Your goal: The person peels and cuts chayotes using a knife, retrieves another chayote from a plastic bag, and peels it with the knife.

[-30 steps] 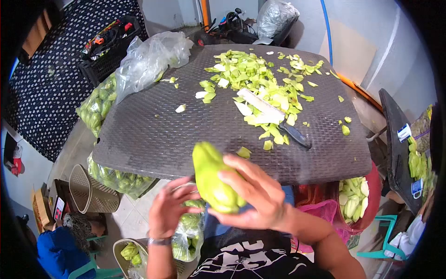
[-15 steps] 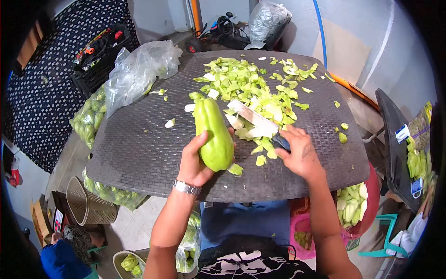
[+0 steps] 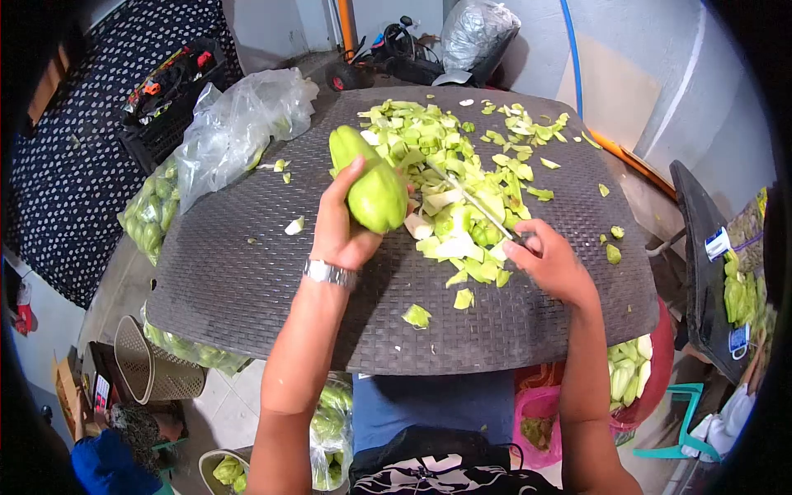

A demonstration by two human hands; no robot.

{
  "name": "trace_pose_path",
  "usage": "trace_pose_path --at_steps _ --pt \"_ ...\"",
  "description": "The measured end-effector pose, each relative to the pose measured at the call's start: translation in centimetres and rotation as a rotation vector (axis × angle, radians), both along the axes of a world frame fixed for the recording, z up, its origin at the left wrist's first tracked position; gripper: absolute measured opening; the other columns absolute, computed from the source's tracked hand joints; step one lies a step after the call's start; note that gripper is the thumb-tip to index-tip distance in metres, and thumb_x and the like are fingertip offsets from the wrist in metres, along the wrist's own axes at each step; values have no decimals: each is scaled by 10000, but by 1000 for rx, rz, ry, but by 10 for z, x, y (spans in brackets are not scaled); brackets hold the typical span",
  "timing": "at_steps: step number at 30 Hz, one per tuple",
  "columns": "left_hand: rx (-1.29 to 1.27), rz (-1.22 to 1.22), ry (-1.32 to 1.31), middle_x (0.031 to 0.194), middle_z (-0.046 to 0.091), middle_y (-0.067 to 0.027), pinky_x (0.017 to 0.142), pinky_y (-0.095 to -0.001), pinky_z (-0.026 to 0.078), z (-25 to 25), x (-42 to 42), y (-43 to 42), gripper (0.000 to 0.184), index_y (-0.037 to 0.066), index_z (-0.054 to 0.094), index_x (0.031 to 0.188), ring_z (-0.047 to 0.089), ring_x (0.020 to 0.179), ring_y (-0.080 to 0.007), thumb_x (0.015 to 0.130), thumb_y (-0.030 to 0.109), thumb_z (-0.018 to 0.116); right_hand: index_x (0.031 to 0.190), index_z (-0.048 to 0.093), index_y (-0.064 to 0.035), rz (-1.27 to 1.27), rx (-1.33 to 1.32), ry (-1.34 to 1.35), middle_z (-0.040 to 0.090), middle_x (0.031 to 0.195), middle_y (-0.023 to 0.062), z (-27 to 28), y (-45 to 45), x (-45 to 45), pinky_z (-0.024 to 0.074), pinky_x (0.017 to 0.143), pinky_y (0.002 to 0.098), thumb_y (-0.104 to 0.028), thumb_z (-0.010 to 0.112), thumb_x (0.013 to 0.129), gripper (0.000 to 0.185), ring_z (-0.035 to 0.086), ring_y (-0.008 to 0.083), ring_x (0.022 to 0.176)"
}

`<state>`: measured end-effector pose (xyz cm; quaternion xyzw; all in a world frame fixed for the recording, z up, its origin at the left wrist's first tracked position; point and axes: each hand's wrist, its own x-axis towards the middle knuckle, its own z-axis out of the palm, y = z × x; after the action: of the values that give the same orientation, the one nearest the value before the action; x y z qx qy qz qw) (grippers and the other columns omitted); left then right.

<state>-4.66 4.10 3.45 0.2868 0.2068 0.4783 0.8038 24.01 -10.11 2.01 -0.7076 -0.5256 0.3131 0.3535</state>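
Observation:
A green chayote (image 3: 375, 188) rests in my left hand (image 3: 342, 227), whose fingers wrap round it from below and the side. My right hand (image 3: 549, 260) grips the dark handle of a knife (image 3: 478, 206). The blade's thin edge shows now, pointing up and left over a heap of light green peelings (image 3: 425, 140). Knife and chayote are apart. Pale chayote scraps lie on the table just right of the chayote, and a few loose pieces sit nearer the front edge.
The dark woven table (image 3: 247, 272) holds a clear plastic bag (image 3: 247, 124) at its left. Bags of chayotes (image 3: 153, 214) stand below that side. A red tub of peeled pieces (image 3: 652, 363) is at lower right, a beige basket (image 3: 153, 363) at lower left. A person (image 3: 115, 454) sits lower left.
The chayote has tilted, its top leaning up and left, and my left hand has risen slightly. The knife has turned from showing its flat side to showing its edge.

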Motion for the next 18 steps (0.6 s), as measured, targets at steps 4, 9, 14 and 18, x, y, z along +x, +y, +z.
trace_pose_path --at_steps 4,9,14,18 --pt "93 -64 57 1243 661 -185 1018 -525 548 -8 9 23 628 -31 492 1408 665 1163 -367 903 235 755 1233 637 25 66 217 -46 664 922 58 0 33 5 511 763 329 -176 816 886 439 631 140 864" --pt "193 -60 174 1239 665 -181 996 -460 569 -38 12 24 616 -25 511 1387 689 1106 -323 856 149 767 1165 659 24 119 345 199 649 855 23 25 87 11 493 643 295 -96 772 914 300 628 121 733" --pt "370 40 399 1212 682 -157 963 -431 576 -32 12 14 647 1 528 1352 696 1081 -278 778 76 816 1315 642 39 236 405 286 710 944 40 15 102 15 489 638 258 -139 714 975 391 663 107 777" --pt "386 16 461 1232 666 -88 1000 -367 532 -22 16 3 787 20 525 1399 659 1121 -221 693 -12 871 1308 619 70 249 366 381 729 990 46 20 84 6 474 599 246 -109 680 983 376 631 95 707"
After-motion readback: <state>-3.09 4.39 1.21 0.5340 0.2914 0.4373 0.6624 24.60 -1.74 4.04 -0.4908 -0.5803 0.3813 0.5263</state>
